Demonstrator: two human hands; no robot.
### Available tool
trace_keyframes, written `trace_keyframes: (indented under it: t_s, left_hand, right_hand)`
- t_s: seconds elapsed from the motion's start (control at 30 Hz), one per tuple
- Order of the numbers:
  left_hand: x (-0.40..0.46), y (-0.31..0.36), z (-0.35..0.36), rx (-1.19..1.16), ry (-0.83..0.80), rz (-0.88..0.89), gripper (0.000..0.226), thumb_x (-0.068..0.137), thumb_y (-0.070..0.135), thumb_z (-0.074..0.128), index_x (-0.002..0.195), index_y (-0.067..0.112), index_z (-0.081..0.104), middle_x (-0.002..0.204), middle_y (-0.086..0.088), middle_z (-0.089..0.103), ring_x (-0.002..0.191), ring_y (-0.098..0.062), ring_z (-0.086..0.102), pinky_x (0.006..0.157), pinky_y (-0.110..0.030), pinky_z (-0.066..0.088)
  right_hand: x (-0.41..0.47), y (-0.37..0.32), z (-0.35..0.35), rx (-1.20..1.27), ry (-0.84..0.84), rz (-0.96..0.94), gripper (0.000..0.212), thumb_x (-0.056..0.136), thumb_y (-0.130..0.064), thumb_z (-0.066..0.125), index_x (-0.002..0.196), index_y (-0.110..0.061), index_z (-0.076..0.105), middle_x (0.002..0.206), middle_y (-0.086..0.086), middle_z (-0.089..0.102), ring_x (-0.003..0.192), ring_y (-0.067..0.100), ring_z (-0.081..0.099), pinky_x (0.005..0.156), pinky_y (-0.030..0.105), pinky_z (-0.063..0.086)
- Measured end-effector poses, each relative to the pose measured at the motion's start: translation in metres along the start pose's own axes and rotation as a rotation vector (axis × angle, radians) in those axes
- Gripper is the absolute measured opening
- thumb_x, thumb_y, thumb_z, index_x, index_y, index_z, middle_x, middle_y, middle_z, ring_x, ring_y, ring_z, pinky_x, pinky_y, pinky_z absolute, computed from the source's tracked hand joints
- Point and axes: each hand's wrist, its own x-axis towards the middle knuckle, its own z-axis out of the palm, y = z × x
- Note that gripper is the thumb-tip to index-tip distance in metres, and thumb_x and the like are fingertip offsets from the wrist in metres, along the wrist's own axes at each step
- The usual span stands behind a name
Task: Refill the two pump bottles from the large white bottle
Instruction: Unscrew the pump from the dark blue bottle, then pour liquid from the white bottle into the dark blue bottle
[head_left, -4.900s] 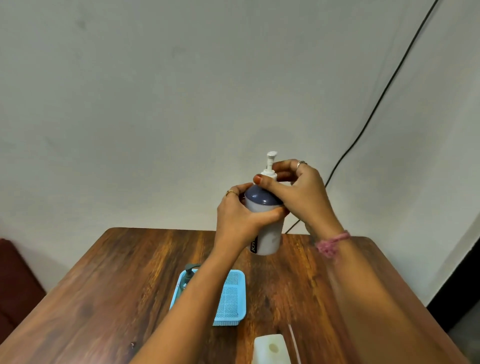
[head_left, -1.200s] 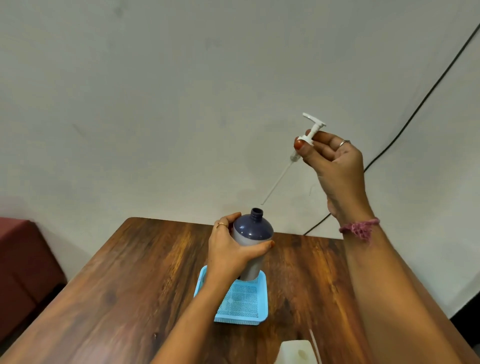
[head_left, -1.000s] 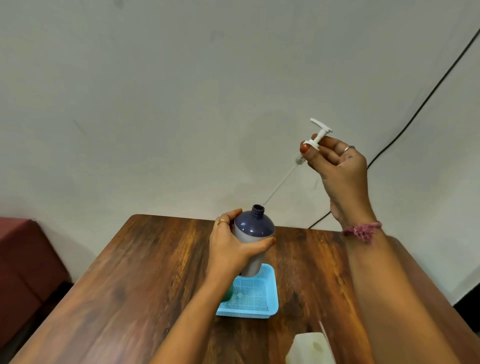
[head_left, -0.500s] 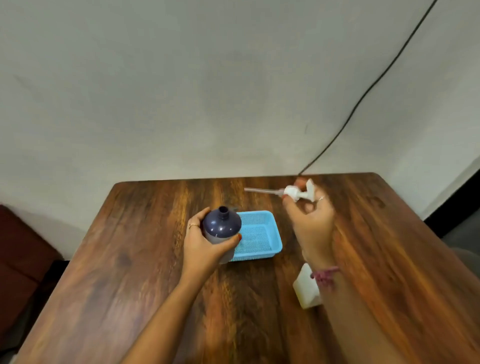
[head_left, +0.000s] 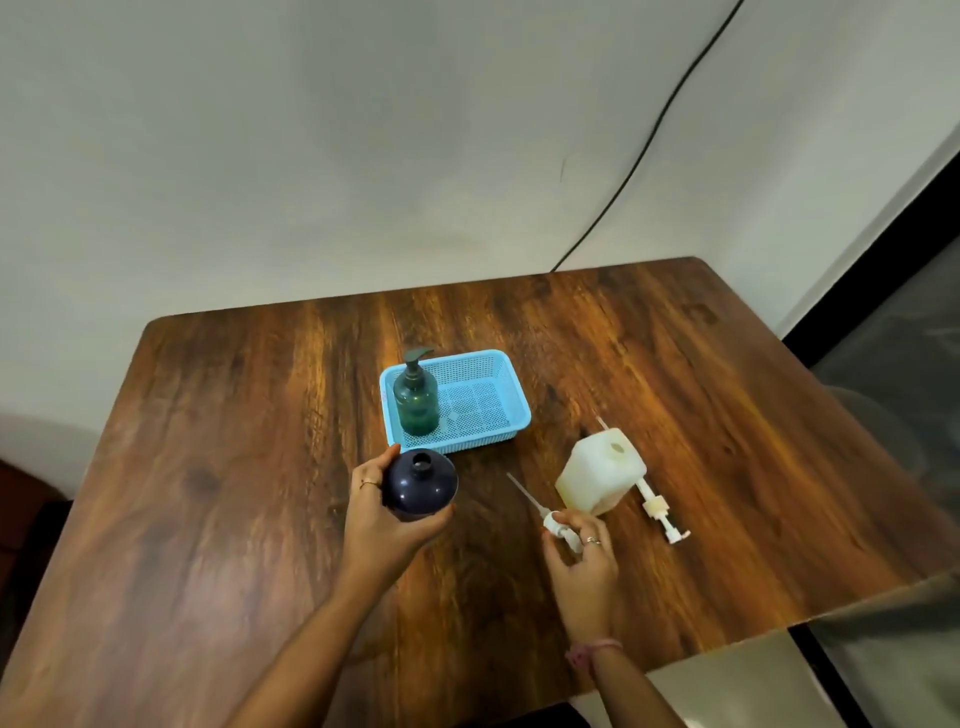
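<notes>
My left hand (head_left: 382, 525) grips the blue-topped pump bottle (head_left: 420, 484), which stands open-necked with its pump off, in front of the basket. My right hand (head_left: 582, 564) pinches that bottle's white pump head (head_left: 558, 529) low over the table; its thin dip tube points up-left. The large white bottle (head_left: 600, 477) stands uncapped just beyond my right hand. A dark green pump bottle (head_left: 415, 397) with its pump on stands in the left part of the light blue basket (head_left: 506, 387).
A second white pump (head_left: 655, 506) with a long tube lies on the wooden table (head_left: 234, 467), behind and right of the large bottle. A black cable (head_left: 654, 130) runs down the wall to the table's far edge. The table's right edge drops off near my right forearm.
My right hand has brought the pump head from high in the air down to the table beside the large white bottle. The view has tilted down, and the left hand has set the bottle lower.
</notes>
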Motion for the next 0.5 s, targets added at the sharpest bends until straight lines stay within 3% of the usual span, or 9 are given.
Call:
trace_keyframes:
  t_s: [0.07, 0.17, 0.33, 0.5]
  left_hand:
    - [0.001, -0.002, 0.001, 0.023, -0.015, 0.015, 0.094, 0.041, 0.038, 0.087, 0.124, 0.023, 0.046, 0.118, 0.016, 0.042, 0.111, -0.011, 0.054, 0.082, -0.013, 0.051]
    - [0.002, -0.002, 0.002, 0.05, -0.042, 0.04, 0.091, 0.048, 0.022, 0.092, 0.127, 0.02, 0.046, 0.122, 0.005, 0.043, 0.113, -0.013, 0.052, 0.083, -0.012, 0.05]
    - [0.0, 0.003, 0.007, 0.034, -0.089, 0.029, 0.096, 0.044, 0.038, 0.085, 0.129, 0.019, 0.045, 0.124, 0.004, 0.043, 0.113, -0.008, 0.052, 0.081, -0.009, 0.049]
    - [-0.002, 0.001, 0.007, 0.046, -0.094, 0.026, 0.1, 0.041, 0.05, 0.08, 0.13, 0.019, 0.046, 0.125, 0.003, 0.044, 0.114, -0.01, 0.051, 0.081, -0.01, 0.049]
  right_hand:
    - [0.002, 0.007, 0.006, -0.062, -0.016, -0.002, 0.02, 0.081, -0.003, 0.071, 0.099, -0.011, 0.067, 0.107, -0.005, 0.056, 0.097, 0.011, 0.055, 0.084, 0.025, 0.048]
    - [0.006, 0.015, 0.013, -0.13, -0.042, 0.022, 0.02, 0.081, -0.004, 0.07, 0.099, -0.011, 0.067, 0.109, 0.0, 0.056, 0.095, 0.012, 0.054, 0.08, 0.018, 0.042]
    - [0.008, 0.027, 0.02, -0.2, -0.109, 0.011, 0.02, 0.082, -0.005, 0.07, 0.101, -0.011, 0.069, 0.109, 0.0, 0.057, 0.095, 0.01, 0.055, 0.086, 0.02, 0.046]
    - [0.006, 0.029, 0.016, -0.208, -0.19, 0.0, 0.024, 0.081, -0.009, 0.072, 0.105, -0.013, 0.068, 0.116, -0.004, 0.052, 0.102, 0.006, 0.048, 0.093, 0.016, 0.04]
